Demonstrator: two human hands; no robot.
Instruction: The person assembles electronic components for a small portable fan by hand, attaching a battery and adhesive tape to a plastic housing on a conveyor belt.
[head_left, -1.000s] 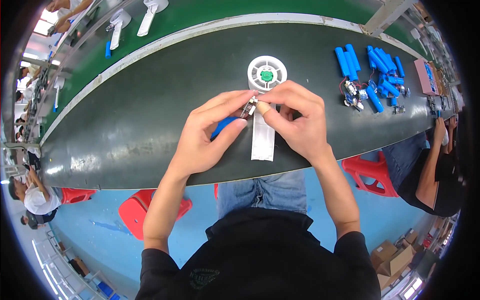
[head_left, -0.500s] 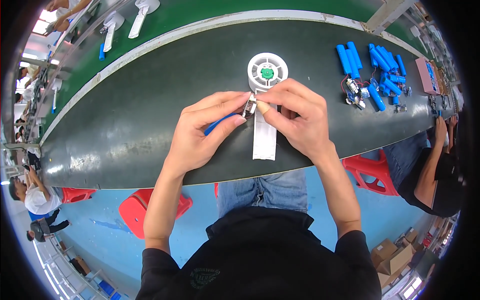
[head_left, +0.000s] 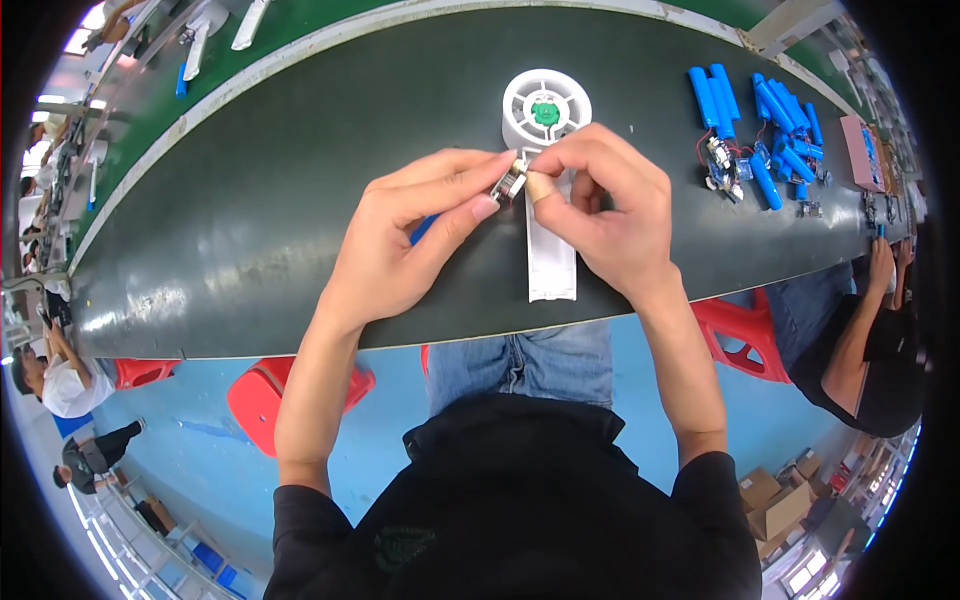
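Observation:
Between thumb and fingers, my left hand [head_left: 395, 225] pinches a small circuit board [head_left: 509, 185] in a pale frame. Part of a blue cylindrical battery [head_left: 423, 229] shows beneath that hand. My right hand [head_left: 615, 205] is closed, its fingertips meeting at the board's right end; whatever they pinch is too small and covered to name. A tan wrap covers the right thumb's tip. Below and beyond the hands lies a white fan housing, with a round spoked head [head_left: 512, 112], a green centre [head_left: 546, 114] and an open handle [head_left: 551, 262] pointing toward me.
Several blue batteries [head_left: 765, 180] with wires and circuit boards [head_left: 722, 165] lie to the right, beside a pink box [head_left: 861, 153]. A metal post [head_left: 790, 25] stands at the table's far edge. Red stools [head_left: 262, 405] are below, and a co-worker [head_left: 860, 350] sits at right.
The table and fan housing sit higher in the picture as the view has shifted. Both hands stay together at the board, which is now tilted more, its right end raised.

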